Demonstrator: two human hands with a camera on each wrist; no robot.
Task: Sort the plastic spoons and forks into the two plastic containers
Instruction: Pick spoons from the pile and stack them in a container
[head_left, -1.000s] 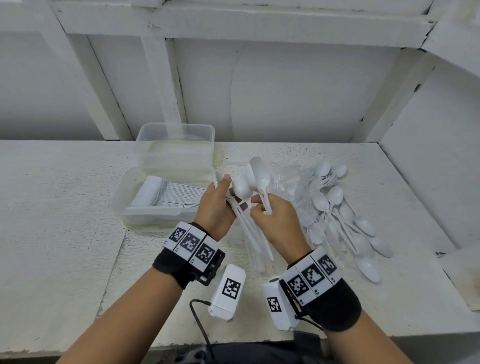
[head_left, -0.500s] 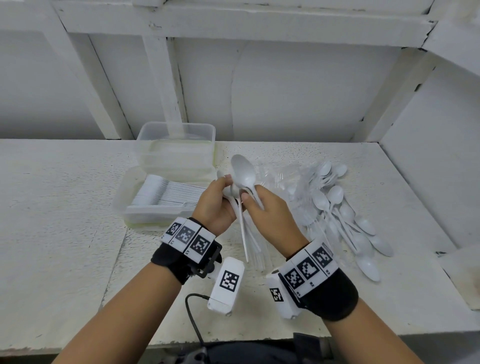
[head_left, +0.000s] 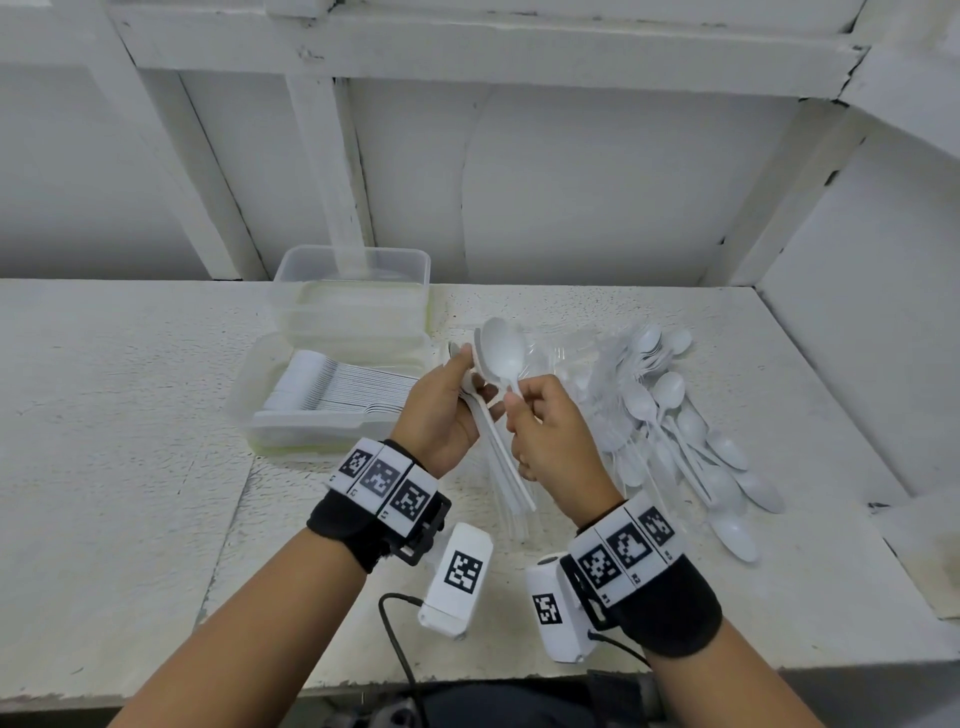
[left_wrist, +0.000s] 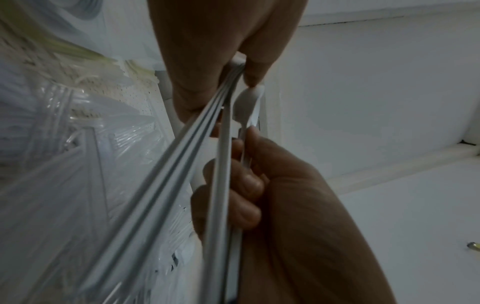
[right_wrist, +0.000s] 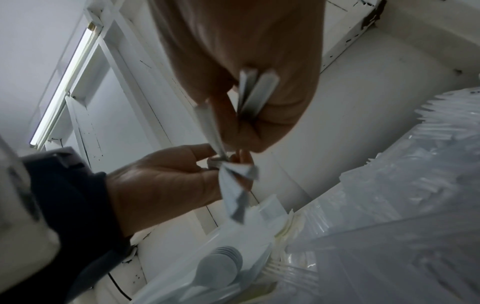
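Note:
My left hand (head_left: 470, 384) grips a bundle of white plastic spoons (head_left: 498, 457) near their bowls, and the handles hang down toward me. My right hand (head_left: 514, 402) pinches one white spoon (head_left: 501, 353) by its neck, bowl up, against the top of the bundle. In the left wrist view the spoon handles (left_wrist: 182, 164) run past my right hand (left_wrist: 259, 185). In the right wrist view handle ends (right_wrist: 257, 90) stick out under my right fingers. The near clear container (head_left: 311, 434) holds a neat row of spoons. The far clear container (head_left: 353, 270) looks empty.
A loose pile of white spoons (head_left: 675, 415) lies to the right of my hands on the white shelf (head_left: 130, 467). Clear plastic forks (head_left: 561, 353) lie behind the pile. A wall panel (head_left: 857, 364) closes the shelf on the right.
My right hand has carried its spoon left and up against the bundle in my left hand. The two hands have closed together, and the spread spoon bowls have gathered.

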